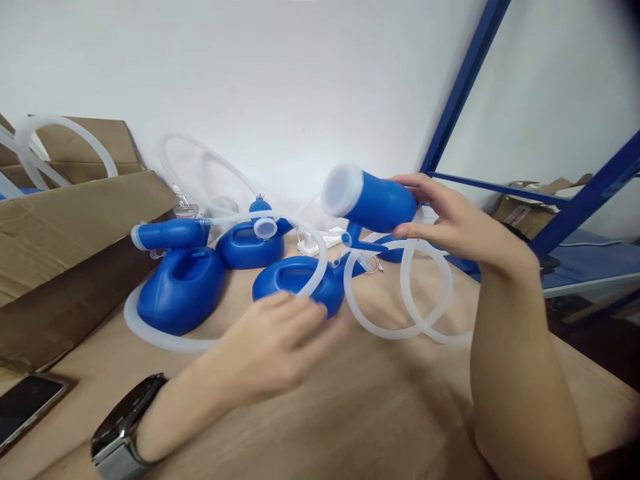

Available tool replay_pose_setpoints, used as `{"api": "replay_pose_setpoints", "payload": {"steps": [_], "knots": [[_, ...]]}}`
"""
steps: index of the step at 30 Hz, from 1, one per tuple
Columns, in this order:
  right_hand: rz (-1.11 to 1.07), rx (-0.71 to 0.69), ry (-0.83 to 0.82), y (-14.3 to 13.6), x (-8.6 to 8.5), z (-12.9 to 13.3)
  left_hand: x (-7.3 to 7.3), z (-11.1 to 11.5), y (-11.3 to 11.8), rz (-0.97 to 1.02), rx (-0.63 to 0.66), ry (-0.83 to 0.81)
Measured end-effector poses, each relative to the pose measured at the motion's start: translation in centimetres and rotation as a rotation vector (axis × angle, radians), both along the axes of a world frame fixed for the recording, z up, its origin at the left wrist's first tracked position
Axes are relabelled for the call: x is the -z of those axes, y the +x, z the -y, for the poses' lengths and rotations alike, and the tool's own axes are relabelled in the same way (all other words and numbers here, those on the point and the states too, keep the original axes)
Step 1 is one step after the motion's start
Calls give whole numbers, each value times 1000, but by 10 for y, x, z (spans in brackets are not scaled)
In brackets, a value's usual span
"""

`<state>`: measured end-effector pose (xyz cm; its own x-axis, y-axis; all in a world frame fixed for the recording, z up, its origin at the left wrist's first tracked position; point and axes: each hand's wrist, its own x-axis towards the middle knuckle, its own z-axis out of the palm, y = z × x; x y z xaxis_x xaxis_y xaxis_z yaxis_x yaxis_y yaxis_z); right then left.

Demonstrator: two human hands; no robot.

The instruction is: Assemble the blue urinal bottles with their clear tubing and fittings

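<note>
My right hand (453, 223) holds up a blue plastic funnel piece (373, 198) with a white rim, tilted to the left above the table. A clear white hose (407, 313) hangs from it and coils on the table. My left hand (280, 343), blurred, rests against a blue plastic bottle (295, 280) lying on the table; its fingers are loosely curled and I cannot tell whether they grip it. A watch is on that wrist. Two more blue bottles (183, 297) (247, 243) with hoses and a funnel stand behind, to the left.
An open cardboard box (65, 247) with hoses in it stands at the left. A phone (25, 407) lies at the near left edge of the wooden table (375, 413). A white power strip (320, 241) sits by the wall. Blue shelf frames (585, 200) rise at the right.
</note>
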<state>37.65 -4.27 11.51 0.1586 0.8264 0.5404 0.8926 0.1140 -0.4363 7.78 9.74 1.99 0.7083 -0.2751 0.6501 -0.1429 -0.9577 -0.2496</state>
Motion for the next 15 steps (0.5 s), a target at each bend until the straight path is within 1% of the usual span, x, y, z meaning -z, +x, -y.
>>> {"api": "replay_pose_setpoints", "payload": {"steps": [1, 2, 3, 4, 7, 9, 10, 13, 15], "knots": [[-18, -31, -5, 6, 1, 4, 5, 0, 2, -138, 24, 30], [-31, -68, -8, 11, 1, 7, 8, -2, 3, -243, 11, 28], [-35, -101, -10, 13, 2, 9, 10, -7, 4, -308, -45, -11], [-33, -130, -19, 14, 3, 9, 10, -13, 4, -323, -104, -69], [-7, -186, -88, 4, 5, 0, 2, -42, 0, -201, -293, -285], [22, -242, -167, -7, 8, -13, -7, -62, -5, -94, -403, -381], [47, -286, -211, -13, 11, -21, -11, -71, -9, -74, -437, -405], [127, -384, -292, -25, 24, -47, -19, -90, -18, -48, -444, -380], [184, -391, -309, -30, 34, -61, -22, -97, -21, -14, -391, -356]]}}
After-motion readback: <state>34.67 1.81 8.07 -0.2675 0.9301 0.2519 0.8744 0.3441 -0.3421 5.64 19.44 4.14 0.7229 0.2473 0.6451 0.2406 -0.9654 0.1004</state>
